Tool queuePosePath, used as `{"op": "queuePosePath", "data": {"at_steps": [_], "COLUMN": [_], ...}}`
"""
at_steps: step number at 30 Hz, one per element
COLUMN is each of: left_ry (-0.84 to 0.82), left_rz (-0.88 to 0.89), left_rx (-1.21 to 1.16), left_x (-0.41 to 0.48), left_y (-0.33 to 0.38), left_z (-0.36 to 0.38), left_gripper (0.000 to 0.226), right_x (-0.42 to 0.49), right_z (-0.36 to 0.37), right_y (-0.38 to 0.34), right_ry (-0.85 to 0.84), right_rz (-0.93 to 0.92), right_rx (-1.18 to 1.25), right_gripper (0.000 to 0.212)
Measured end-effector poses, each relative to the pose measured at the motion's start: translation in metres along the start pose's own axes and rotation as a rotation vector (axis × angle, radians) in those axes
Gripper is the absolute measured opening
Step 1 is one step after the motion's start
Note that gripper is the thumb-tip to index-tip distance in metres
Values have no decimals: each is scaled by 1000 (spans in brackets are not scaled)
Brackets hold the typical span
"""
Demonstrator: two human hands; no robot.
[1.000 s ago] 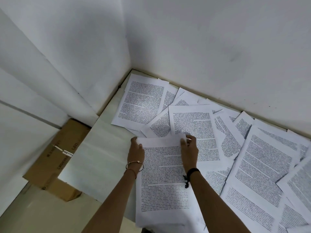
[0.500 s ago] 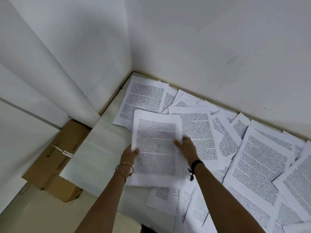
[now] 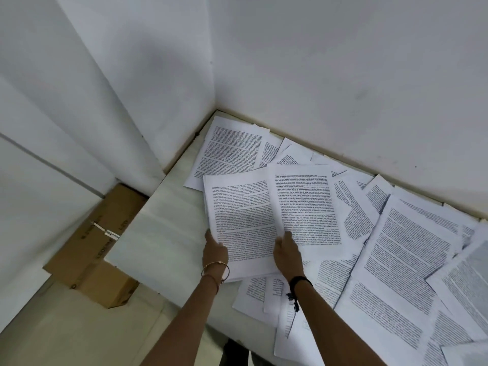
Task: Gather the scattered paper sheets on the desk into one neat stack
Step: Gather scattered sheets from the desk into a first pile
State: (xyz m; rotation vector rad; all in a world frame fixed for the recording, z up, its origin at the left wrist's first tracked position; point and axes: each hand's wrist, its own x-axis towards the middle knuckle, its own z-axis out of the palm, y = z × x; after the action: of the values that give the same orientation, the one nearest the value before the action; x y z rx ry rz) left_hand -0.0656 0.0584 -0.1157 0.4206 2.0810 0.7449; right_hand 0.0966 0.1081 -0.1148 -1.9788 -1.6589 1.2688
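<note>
Head view: the left grip (image 3: 215, 253) holds the bundle (image 3: 240, 217) by its lower left edge, thumb on top and the other fingers hidden beneath. The bundle is a few printed sheets, and it lies low over the counter (image 3: 163, 233). Just right of the bundle, the right grip (image 3: 287, 253) has its fingertips on the lower left part of the next sheet (image 3: 303, 204), which overlaps the bundle's right edge. Whether it pinches that sheet or only presses on it cannot be told. More loose sheets (image 3: 404, 260) fan out right of the bundle and below it, overlapping one another. One sheet (image 3: 232, 149) lies beyond the bundle, against the walls. A box (image 3: 100, 249) sits on the floor, left of the bundle.

The paper is likely light, thin and floppy, and smooth enough for the sheets to slide over each other. A sheet lying flat gives little to catch, so a free corner or an overhanging edge looks the best place to take hold. A thumb pinching across the short edge should keep the bundle from fanning. Dragging a sheet may shift the ones under it, and a hard pull could crease it.
</note>
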Motion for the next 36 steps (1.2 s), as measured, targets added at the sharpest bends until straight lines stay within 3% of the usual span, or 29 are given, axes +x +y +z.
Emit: {"op": "queuePosePath", "data": {"at_steps": [2, 6, 9, 16, 20, 24, 27, 31, 33, 36], "left_ry": [-24, -97, -98, 291, 375, 327, 357, 360, 288, 80], "left_rz": [15, 92, 117, 115, 149, 9, 48, 299, 397, 491], "left_rx": [8, 52, 144, 361, 323, 445, 500, 404, 308, 255], "left_x": [3, 16, 23, 23, 34, 41, 35, 27, 22, 19], "left_y": [-4, -11, -13, -24, -30, -35, -35, -24, -12, 7], "left_z": [-8, -41, -70, -139, -152, -146, -131, -94, -69, -32], "left_gripper": [56, 51, 54, 54, 53, 60, 60, 43, 35, 27], "right_x": [-1, 7, 8, -20, -28, -20, -13, -2, 9, 29], "right_z": [-4, -14, -2, 67, 95, 97, 77, 37, 15, -17], "right_y": [-1, -12, -22, -47, -59, -59, -54, -35, -21, 5], "right_ry": [-106, -19, -133, -468, -482, -485, -413, -69, 64, 282], "right_rz": [-9, 39, 59, 155, 34, -28, -44, -192, -211, -143], "right_rx": [-6, 162, 192, 342, 99, -29, -39, -53, -92, -167], "right_gripper": [15, 16, 22, 22, 5, 8, 11, 12, 11, 29]}}
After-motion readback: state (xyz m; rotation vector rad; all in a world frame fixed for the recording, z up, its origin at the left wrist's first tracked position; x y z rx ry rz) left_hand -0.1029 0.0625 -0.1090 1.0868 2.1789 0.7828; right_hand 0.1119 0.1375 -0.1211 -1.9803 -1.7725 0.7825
